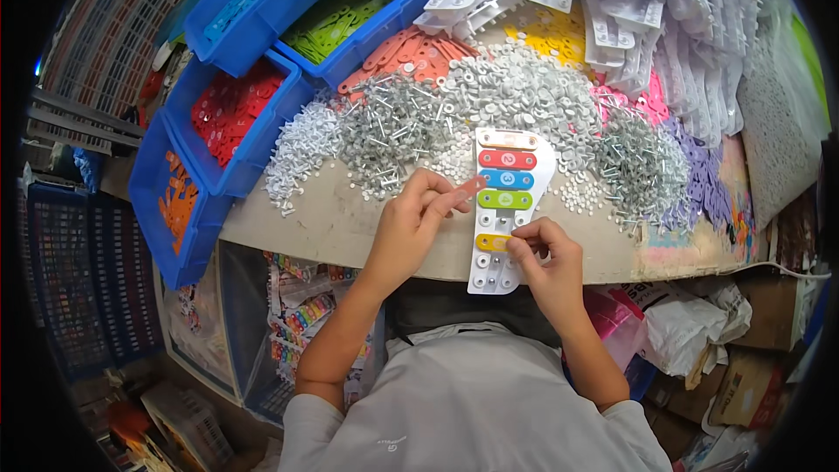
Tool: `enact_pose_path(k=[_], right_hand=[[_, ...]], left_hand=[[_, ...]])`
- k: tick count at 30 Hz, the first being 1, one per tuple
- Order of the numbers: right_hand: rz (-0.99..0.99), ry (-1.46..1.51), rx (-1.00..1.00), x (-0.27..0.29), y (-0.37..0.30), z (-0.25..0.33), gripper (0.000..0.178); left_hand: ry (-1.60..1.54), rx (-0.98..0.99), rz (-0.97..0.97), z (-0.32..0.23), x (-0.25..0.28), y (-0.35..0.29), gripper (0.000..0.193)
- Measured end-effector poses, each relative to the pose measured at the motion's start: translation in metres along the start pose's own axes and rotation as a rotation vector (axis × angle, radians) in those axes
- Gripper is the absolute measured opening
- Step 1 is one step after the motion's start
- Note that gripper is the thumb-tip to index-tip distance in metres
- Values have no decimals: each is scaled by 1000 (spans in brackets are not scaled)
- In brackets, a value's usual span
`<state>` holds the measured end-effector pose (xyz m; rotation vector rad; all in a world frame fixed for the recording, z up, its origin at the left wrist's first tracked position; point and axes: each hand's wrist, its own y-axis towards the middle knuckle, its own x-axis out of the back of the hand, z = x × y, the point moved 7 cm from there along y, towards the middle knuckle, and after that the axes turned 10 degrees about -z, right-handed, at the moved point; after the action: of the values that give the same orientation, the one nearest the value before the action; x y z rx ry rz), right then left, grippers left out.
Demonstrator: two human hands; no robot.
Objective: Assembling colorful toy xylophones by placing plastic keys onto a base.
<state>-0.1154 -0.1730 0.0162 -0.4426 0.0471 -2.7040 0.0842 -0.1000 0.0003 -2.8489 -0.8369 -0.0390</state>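
A white plastic board [544, 163] with a rounded top lies upright in front of me at the table's front edge. Orange, red, blue and green strips sit across its upper part, and bare round studs show below. My left hand [418, 211] pinches a salmon-pink plastic strip [473, 186] by one end, its other end over the board's left side. At the lower right of the board, my right hand [551, 264] has thumb and fingers closed at the right end of a yellow plastic strip [492, 243], which lies across the board.
Heaps of metal screws [393, 118] and white round caps [524, 92] cover the table beyond the board. Blue bins [229, 182] with coloured strips stand at the left. Stacked white boards [682, 44] rise at the back right; purple strips [699, 179] lie below them.
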Motion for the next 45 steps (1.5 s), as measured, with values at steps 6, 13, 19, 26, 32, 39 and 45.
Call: enact_pose_path(k=[6, 13, 19, 26, 32, 39, 45], right_hand=[[-52, -385, 326, -4, 2, 15, 14], [-123, -408, 335, 2, 6, 5, 30], [-191, -341, 242, 9, 8, -5, 48], [-166, -313, 209, 9, 7, -16, 52], [-172, -332, 215, 9, 6, -17, 51], [-186, -455, 438, 38, 32, 11, 20], [-605, -943, 656, 171, 160, 37, 12]], left_hand=[[313, -411, -66, -25, -9, 6, 11], [391, -428, 10, -12, -40, 8, 13], [518, -473, 11, -12, -54, 5, 10], [587, -522, 63, -23, -57, 10, 9], [658, -537, 83, -26, -51, 10, 9], [578, -740, -139, -23, -42, -7, 14], [461, -532, -339, -5, -4, -39, 8]])
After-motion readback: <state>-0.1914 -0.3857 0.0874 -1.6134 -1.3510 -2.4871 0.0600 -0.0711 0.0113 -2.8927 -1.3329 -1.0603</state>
